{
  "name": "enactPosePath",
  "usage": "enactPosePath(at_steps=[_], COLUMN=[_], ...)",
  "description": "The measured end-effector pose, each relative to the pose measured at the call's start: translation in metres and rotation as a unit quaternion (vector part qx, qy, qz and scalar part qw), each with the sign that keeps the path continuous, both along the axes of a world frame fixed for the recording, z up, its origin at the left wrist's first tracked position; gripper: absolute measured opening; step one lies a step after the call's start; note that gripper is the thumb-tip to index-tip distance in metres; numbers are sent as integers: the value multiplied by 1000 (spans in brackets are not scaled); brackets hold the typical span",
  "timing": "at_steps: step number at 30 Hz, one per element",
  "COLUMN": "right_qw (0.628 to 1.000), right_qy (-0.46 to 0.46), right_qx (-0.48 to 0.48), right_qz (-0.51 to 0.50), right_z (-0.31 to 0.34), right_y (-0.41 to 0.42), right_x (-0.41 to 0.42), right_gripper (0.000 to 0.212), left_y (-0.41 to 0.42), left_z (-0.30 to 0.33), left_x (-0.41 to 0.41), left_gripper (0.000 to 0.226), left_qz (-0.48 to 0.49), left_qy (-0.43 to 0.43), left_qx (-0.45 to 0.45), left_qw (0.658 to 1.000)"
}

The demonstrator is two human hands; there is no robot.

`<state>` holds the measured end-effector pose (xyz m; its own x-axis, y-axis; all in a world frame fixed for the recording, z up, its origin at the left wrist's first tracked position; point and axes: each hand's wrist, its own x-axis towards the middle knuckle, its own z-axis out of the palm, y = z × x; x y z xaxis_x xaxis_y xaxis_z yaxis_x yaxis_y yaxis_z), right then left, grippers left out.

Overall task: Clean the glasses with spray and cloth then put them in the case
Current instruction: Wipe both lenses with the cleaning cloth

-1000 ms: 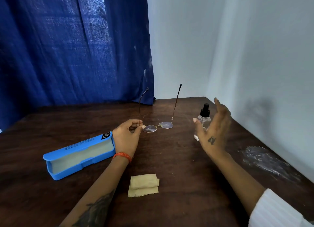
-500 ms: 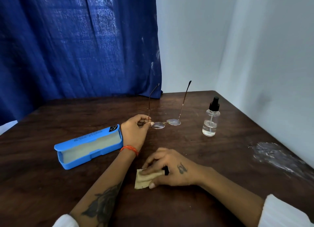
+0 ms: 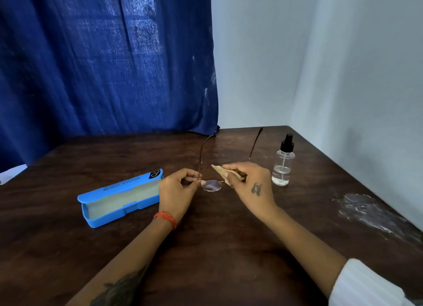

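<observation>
Pinching thin wire-framed glasses (image 3: 211, 185) at the hinge, the left hand (image 3: 177, 192) steadies them; the right hand (image 3: 253, 186) clasps a crumpled tan cloth (image 3: 220, 171) above the dark wooden bench (image 3: 217, 248).

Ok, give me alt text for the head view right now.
A person's left hand pinches a pair of glasses by the frame while the right hand brings a tan cloth to a lens. An open blue case lies to the left and a spray bottle stands to the right on a dark wooden table.
</observation>
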<state>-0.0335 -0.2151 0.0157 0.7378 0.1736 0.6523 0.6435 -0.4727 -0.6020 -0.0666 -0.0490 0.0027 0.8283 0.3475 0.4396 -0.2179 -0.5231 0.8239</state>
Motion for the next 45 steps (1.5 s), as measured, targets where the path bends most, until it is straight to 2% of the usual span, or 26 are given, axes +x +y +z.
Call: enactPosePath(at_steps=[2,4,7,14,17,22,27,30,33,39,45], right_qw=[997,991,985,989,985,974,988,992,985,958,983], right_qy=[-12,-13,-22,-35,-57,-86,-14,-4,-41,-126,-68], right_qx=[-71,-133,-170,-133,-160,-208,-153,-122,-169,-253,-167], right_qz=[-13,15,31,46,13,1,20,2,-15,-41,26], right_z=[-3,-8,-16,-9,-12,-13,-6,-3,-6,-9,-13], right_y=[14,27,33,24,22,27,30,28,26,28,29], right_x=[-1,-3,-6,-3,-5,-10,-11,-12,-14,-16,-11], right_gripper=[20,18,26,22,17,23,23,19,12,17,28], left_y=[-1,-2,-2,-5,-5,-6,-8,-10,-10,-7,-8], left_z=[1,1,0,1,1,-1,-4,-4,-3,-3,-7], left_x=[-1,-1,-1,0,0,0,0,1,0,1,1], left_gripper=[21,17,15,17,17,21,18,20,21,21,19], left_qz=[2,5,7,-12,-7,15,15,10,12,23,19], left_qy=[-3,-7,-6,-13,-27,-74,-50,-50,-56,-81,-86], left_qx=[-6,-15,-34,-44,-8,64,43,38,43,91,69], left_qw=[1000,1000,999,999,1000,995,998,998,997,992,994])
